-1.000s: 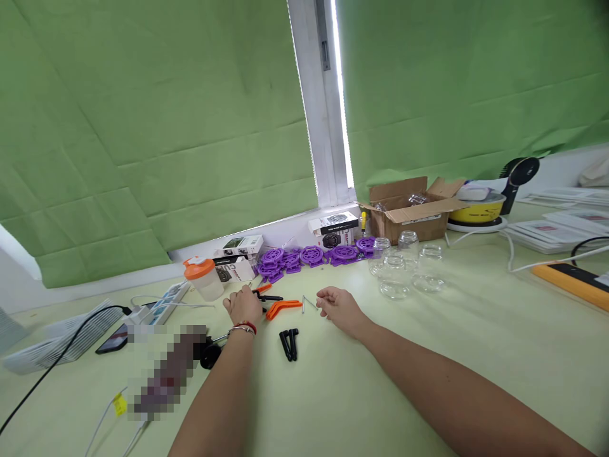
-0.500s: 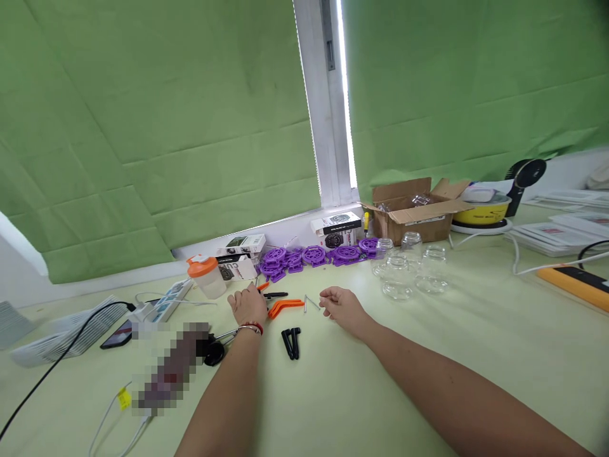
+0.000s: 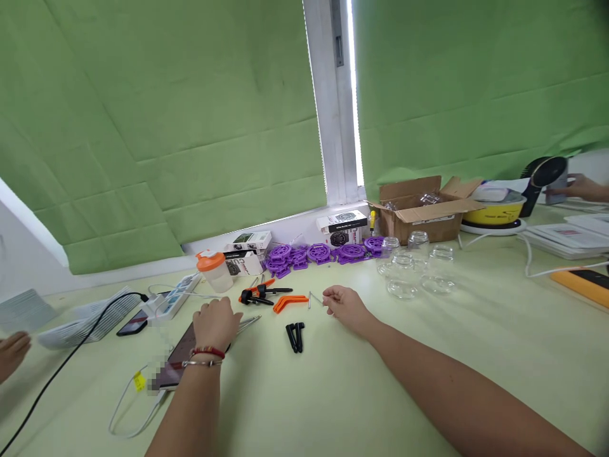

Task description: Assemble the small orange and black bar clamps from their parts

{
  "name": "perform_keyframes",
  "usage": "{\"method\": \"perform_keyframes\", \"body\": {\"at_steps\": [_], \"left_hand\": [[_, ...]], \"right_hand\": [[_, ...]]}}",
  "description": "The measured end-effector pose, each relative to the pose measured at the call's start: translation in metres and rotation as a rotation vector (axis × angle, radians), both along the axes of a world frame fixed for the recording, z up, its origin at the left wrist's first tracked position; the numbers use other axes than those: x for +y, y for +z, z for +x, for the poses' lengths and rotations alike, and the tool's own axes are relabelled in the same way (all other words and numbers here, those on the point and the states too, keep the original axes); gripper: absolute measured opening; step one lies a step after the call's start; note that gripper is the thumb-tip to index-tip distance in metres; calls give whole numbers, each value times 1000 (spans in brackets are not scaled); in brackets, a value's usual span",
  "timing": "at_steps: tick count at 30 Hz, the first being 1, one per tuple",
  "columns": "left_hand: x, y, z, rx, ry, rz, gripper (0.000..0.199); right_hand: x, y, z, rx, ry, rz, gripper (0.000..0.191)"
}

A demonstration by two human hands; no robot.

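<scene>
My left hand (image 3: 216, 325) is over the right end of a dark tablet (image 3: 183, 355), its fingers curled down beside metal rods (image 3: 249, 322); what they hold, if anything, is hidden. Near the table's middle, my right hand (image 3: 345, 306) has thumb and fingertips pinched at the end of a thin metal pin. A second pin (image 3: 309, 300) lies just left of it, by an orange angled part (image 3: 289, 302). Black parts with knobs (image 3: 257, 297) lie on another orange piece. Two short black parts (image 3: 295, 337) rest side by side between my hands.
Purple wheel-like parts (image 3: 318, 254), white boxes (image 3: 342, 228), an orange-lidded cup (image 3: 215, 271) and clear glass jars (image 3: 402, 276) line the back. An open carton (image 3: 428, 222) stands behind the jars. Other people's hands show at the left edge (image 3: 13, 355) and right edge (image 3: 583, 188).
My left hand has moved left and nearer, away from the black and orange parts and onto the tablet. My right hand stays by the pins. Other people's hands have appeared at both edges.
</scene>
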State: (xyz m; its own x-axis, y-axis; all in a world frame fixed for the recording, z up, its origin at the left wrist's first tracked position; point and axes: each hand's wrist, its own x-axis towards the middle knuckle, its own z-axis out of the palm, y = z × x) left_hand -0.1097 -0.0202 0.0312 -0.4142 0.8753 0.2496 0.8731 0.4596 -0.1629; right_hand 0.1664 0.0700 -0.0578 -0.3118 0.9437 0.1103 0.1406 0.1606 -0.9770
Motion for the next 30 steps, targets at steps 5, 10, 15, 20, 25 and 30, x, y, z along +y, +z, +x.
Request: {"method": "perform_keyframes", "body": {"at_steps": [5,10,15,20,25,30], "left_hand": [[-30,-20,-4,-16,66,-89,32],[-33,-28,-1,-55,82,-97,29],[-32,-32,-3,-102,59,-85,29],[-31,-34,0,-128,34,-93,28],[-31,-32,6,-183,22,-128,23],[-30,-29,12,-197,-28,18,17]], "right_hand": [[0,-3,-1,-33,4,4,19],[-2,-2,0,-66,-4,17,17],[1,-8,-1,-93,2,47,17],[4,-15,-1,-148,8,97,18],[5,-17,-2,-173,12,116,19],[1,-14,-3,-216,-6,158,21]]}}
